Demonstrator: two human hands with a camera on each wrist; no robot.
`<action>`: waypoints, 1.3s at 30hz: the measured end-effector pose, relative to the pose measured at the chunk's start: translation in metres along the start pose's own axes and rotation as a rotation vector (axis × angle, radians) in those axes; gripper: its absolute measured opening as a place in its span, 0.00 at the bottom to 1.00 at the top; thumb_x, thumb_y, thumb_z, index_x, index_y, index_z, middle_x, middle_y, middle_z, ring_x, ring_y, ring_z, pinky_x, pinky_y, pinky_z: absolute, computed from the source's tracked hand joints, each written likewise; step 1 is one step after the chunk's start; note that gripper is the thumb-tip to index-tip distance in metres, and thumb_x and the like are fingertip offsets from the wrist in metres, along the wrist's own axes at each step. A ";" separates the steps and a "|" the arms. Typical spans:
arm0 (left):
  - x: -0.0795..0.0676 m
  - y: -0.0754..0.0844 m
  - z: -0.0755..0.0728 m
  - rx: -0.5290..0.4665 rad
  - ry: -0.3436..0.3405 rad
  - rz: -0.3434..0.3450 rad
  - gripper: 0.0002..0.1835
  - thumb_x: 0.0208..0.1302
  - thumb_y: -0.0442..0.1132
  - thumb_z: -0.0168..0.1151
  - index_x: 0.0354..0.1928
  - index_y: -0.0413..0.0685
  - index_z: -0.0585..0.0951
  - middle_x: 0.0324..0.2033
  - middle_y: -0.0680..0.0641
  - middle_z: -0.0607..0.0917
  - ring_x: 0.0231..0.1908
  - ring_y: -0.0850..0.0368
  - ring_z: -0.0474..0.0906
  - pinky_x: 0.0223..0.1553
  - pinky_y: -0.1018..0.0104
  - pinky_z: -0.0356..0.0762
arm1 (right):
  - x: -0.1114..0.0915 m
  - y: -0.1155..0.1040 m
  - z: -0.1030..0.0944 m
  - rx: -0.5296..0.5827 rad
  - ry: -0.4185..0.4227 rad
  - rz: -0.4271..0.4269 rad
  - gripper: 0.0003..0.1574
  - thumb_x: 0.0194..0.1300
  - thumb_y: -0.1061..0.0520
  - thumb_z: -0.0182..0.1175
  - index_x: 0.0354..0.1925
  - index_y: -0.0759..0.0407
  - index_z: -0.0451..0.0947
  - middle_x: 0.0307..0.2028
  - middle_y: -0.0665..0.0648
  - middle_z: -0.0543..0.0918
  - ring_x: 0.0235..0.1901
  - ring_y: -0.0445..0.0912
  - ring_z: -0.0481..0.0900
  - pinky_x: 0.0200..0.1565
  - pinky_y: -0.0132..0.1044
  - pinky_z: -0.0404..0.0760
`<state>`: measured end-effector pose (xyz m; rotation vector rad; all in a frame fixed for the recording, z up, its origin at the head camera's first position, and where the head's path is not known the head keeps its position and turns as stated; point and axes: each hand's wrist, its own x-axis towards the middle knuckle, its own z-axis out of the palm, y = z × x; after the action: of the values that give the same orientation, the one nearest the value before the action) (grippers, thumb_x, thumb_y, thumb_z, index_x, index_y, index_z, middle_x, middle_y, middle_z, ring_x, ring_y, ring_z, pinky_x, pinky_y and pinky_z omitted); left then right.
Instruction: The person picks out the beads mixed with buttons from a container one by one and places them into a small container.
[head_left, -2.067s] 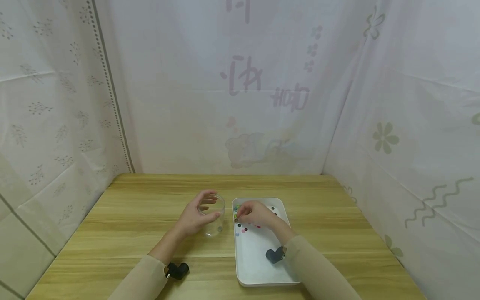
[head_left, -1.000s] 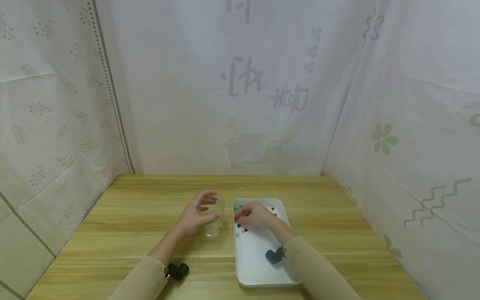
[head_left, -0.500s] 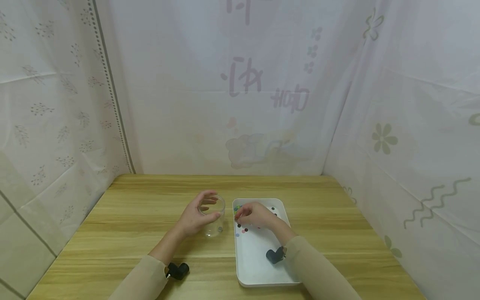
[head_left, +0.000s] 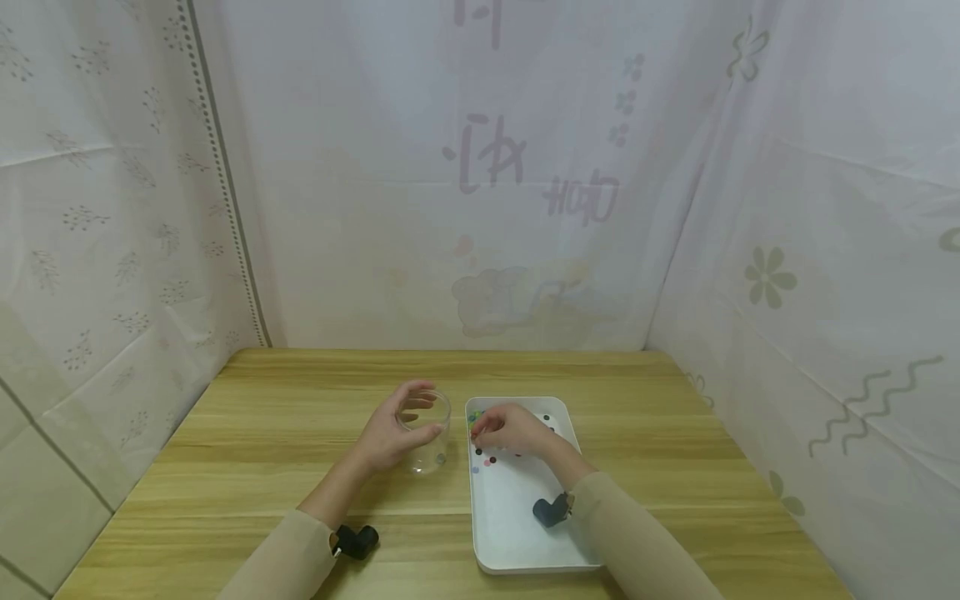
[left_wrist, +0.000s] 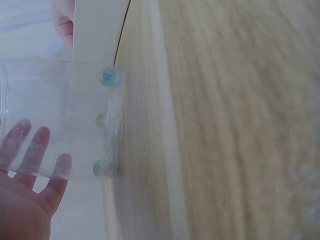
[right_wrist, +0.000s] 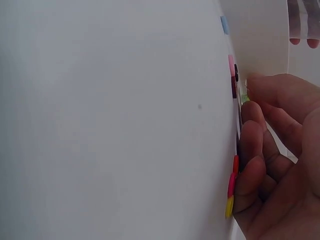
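Observation:
My left hand [head_left: 384,435] grips a clear plastic cup [head_left: 431,440], its fingers and thumb spread around the upper wall. The cup stands upright on the table, left of a white tray [head_left: 517,529]. Inside it, a bluish marble [left_wrist: 109,77], a clear marble [left_wrist: 103,168] and a small yellow-green one [left_wrist: 100,120] lie at the bottom. Over the tray's left side, my right hand [head_left: 516,429] has its fingers curled down. Its thumb and forefinger pinch a small glassy greenish marble [right_wrist: 245,98], mostly hidden by the fingertips.
Several small flat coloured discs like buttons lie in the tray, among them a blue disc [right_wrist: 224,25], a pink disc [right_wrist: 231,65] and a yellow disc [right_wrist: 229,206]. The wooden table [head_left: 300,375] is enclosed by patterned white curtains [head_left: 360,208].
My right hand's fingertips have shifted slightly left and down at the tray's left side, then stayed there. My left hand and the cup have kept their place.

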<state>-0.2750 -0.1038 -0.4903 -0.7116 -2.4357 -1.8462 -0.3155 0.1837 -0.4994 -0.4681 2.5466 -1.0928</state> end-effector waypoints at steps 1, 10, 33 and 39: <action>0.000 0.000 0.000 -0.001 -0.001 -0.001 0.35 0.69 0.43 0.74 0.76 0.53 0.72 0.69 0.32 0.80 0.70 0.34 0.77 0.71 0.28 0.74 | 0.000 0.000 0.000 0.002 0.002 -0.002 0.07 0.70 0.48 0.75 0.45 0.43 0.91 0.34 0.47 0.88 0.29 0.42 0.76 0.28 0.34 0.75; 0.000 0.000 0.001 -0.013 -0.004 0.001 0.35 0.69 0.42 0.75 0.75 0.53 0.73 0.69 0.33 0.81 0.69 0.31 0.77 0.71 0.27 0.73 | -0.003 0.001 -0.005 0.033 0.025 -0.030 0.09 0.71 0.48 0.75 0.48 0.46 0.91 0.35 0.47 0.89 0.34 0.43 0.83 0.35 0.36 0.81; -0.001 0.001 0.001 -0.022 0.009 -0.015 0.35 0.68 0.43 0.75 0.74 0.54 0.73 0.69 0.34 0.81 0.70 0.33 0.78 0.72 0.26 0.72 | -0.015 -0.010 -0.020 0.112 0.076 -0.036 0.12 0.73 0.48 0.71 0.52 0.49 0.89 0.41 0.53 0.90 0.35 0.46 0.83 0.35 0.36 0.83; -0.001 0.001 0.001 -0.010 0.016 -0.020 0.35 0.68 0.44 0.76 0.74 0.54 0.74 0.69 0.35 0.82 0.70 0.34 0.78 0.72 0.27 0.73 | -0.015 -0.012 -0.021 0.127 0.091 -0.027 0.14 0.74 0.47 0.71 0.52 0.50 0.88 0.44 0.57 0.91 0.35 0.47 0.84 0.35 0.36 0.82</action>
<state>-0.2734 -0.1031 -0.4905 -0.6724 -2.4351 -1.8648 -0.3096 0.1955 -0.4742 -0.4297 2.5346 -1.3051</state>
